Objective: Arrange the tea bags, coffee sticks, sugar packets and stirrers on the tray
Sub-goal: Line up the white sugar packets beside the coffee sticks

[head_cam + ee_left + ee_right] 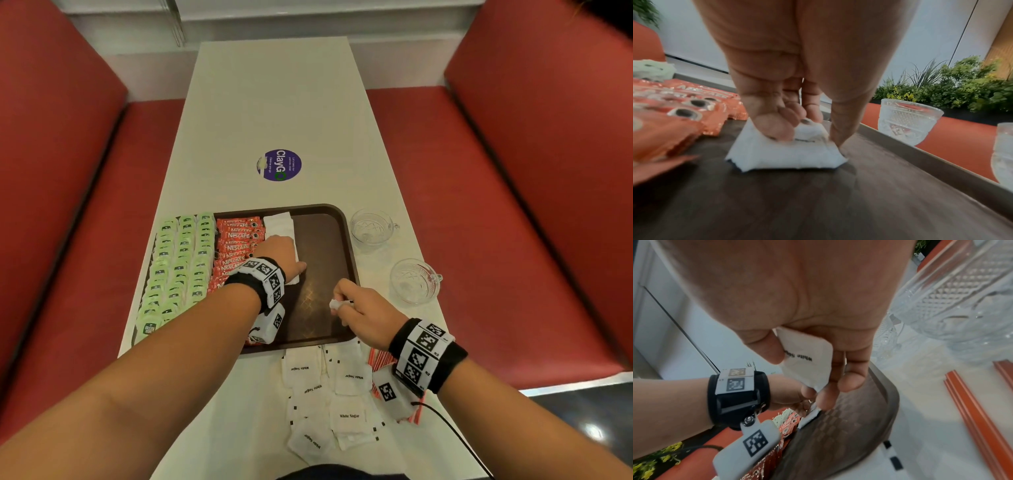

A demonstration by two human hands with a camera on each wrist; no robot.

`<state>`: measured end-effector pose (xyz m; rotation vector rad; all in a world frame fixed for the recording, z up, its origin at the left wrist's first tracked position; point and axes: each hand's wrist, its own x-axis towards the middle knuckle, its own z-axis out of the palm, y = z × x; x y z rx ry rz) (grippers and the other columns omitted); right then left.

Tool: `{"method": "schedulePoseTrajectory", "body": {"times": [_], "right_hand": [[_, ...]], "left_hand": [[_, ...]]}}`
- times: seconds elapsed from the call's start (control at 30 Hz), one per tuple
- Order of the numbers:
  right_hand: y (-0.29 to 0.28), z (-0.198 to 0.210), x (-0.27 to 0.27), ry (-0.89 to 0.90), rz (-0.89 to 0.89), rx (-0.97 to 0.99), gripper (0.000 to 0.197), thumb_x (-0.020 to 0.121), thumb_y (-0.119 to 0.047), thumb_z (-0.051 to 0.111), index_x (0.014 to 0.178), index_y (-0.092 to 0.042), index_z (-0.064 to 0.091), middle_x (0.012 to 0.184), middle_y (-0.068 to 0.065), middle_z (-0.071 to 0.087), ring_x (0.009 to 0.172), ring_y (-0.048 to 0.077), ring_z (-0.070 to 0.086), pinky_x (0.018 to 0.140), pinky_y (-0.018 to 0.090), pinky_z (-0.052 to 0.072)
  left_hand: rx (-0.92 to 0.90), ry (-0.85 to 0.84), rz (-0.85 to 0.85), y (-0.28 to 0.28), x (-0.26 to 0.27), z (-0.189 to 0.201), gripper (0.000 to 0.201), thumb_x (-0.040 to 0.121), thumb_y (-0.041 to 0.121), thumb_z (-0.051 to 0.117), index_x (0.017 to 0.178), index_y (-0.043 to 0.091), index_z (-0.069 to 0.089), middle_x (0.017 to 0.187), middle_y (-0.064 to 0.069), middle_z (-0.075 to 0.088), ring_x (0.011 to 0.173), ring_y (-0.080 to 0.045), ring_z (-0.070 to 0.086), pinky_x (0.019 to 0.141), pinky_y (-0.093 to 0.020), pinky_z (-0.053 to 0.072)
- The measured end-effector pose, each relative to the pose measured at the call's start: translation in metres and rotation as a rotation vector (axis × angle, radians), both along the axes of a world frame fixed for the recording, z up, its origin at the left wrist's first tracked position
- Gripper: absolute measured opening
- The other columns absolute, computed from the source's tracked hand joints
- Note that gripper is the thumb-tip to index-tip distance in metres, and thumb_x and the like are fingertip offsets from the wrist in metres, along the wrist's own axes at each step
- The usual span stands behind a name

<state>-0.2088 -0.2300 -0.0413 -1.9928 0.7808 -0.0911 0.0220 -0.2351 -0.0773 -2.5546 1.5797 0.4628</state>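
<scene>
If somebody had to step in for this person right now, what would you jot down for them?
Left hand presses down the sugar packets on the tray, beside the coffee sticks.
Right hand pinches one sugar packet above the tray.
Done: tea bags and coffee sticks laid in rows.
Left: the loose sugar packets on the table, and the red stirrers to the tray's right.

Two glass cups and a round sticker on a white table between red benches.
The farther cup (372, 228) and nearer cup (414, 281) stand along the table's (274, 102) right edge; the purple sticker (279, 165) lies mid-table. Red benches (513, 171) flank it.
</scene>
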Motion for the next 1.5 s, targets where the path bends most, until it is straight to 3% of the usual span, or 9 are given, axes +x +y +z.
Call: {"method": "schedulePoseTrajectory", "body": {"times": [0.3,0.43,0.6,0.73,0.9,1.0,1.1,1.3,1.5], "right_hand": [[-0.005,-0.006,-0.001,-0.022,0.012,-0.132,0.015,0.096,-0.023,0.058,0.084,-0.022,0.05,0.086,-0.003,0.051,0.073,0.011,0.047,0.068,0.025,0.041],[-0.007,0.0,0.0,-0.009,-0.033,-0.1,0.004,0.095,-0.021,0.059,0.097,-0.018,0.057,0.086,-0.001,0.063,0.075,0.016,0.059,0.068,0.032,0.05],[-0.009,0.0,0.001,-0.032,-0.073,-0.11,0.009,0.098,-0.023,0.06,0.103,-0.023,0.052,0.083,-0.001,0.067,0.067,0.013,0.058,0.067,0.034,0.051],[-0.009,-0.004,0.001,-0.014,-0.09,-0.133,0.014,0.099,-0.029,0.057,0.098,-0.029,0.043,0.071,0.004,0.068,0.064,0.021,0.062,0.064,0.043,0.053],[-0.004,-0.003,0.007,-0.009,-0.062,-0.095,0.017,0.101,-0.027,0.054,0.096,-0.027,0.039,0.069,0.002,0.072,0.053,0.009,0.061,0.055,0.029,0.048],[-0.001,-0.004,0.006,-0.004,-0.057,-0.03,0.023,0.097,-0.027,0.06,0.107,-0.029,0.039,0.083,-0.001,0.074,0.063,0.014,0.066,0.065,0.03,0.056],[0.0,-0.007,-0.002,0.077,0.02,-0.066,0.03,0.093,-0.031,0.066,0.113,-0.029,0.044,0.089,-0.007,0.07,0.071,0.008,0.062,0.07,0.024,0.052],[0.004,-0.01,-0.016,0.375,0.29,-0.227,0.035,0.082,-0.046,0.076,0.103,-0.027,0.056,0.089,-0.01,0.067,0.081,0.011,0.062,0.078,0.033,0.055],[0.012,-0.007,-0.018,0.562,0.453,-0.358,0.044,0.075,-0.054,0.079,0.099,-0.025,0.056,0.092,-0.006,0.061,0.083,0.016,0.057,0.071,0.031,0.05]], "left_hand": [[0.013,0.015,0.01,0.001,0.007,-0.002,0.04,0.088,0.045,0.064,0.111,0.012,0.064,0.108,-0.009,0.066,0.099,-0.026,0.062,0.079,-0.033,0.051],[-0.037,0.086,-0.005,0.007,0.005,0.011,0.039,0.09,0.052,0.061,0.103,0.016,0.064,0.1,-0.004,0.066,0.095,-0.023,0.061,0.084,-0.038,0.054],[-0.33,0.41,-0.088,0.03,-0.004,0.041,0.028,0.094,0.051,0.056,0.089,0.025,0.067,0.086,0.01,0.065,0.082,-0.008,0.059,0.073,-0.029,0.047],[-0.256,0.613,-0.242,0.058,-0.018,0.06,0.025,0.084,0.056,0.068,0.094,0.033,0.071,0.084,0.012,0.07,0.078,-0.003,0.063,0.071,-0.024,0.053],[-0.29,0.539,-0.299,0.073,-0.021,0.052,0.014,0.088,0.036,0.072,0.1,0.028,0.074,0.085,0.011,0.07,0.078,-0.006,0.063,0.075,-0.033,0.054],[-0.359,0.474,-0.135,0.073,-0.003,0.05,0.017,0.089,0.037,0.07,0.098,0.024,0.075,0.086,0.012,0.068,0.08,-0.007,0.061,0.078,-0.028,0.05],[-0.37,0.335,0.038,0.069,0.025,0.045,0.02,0.092,0.041,0.066,0.097,0.024,0.073,0.089,0.009,0.068,0.084,-0.013,0.062,0.081,-0.031,0.05],[-0.16,0.275,-0.035,0.061,0.039,0.028,0.016,0.093,0.033,0.067,0.102,0.022,0.075,0.1,0.004,0.072,0.091,-0.014,0.063,0.085,-0.031,0.051],[-0.005,0.172,-0.009,0.051,0.033,0.018,0.018,0.089,0.034,0.071,0.102,0.022,0.075,0.102,0.005,0.071,0.094,-0.014,0.063,0.083,-0.029,0.051]]}}
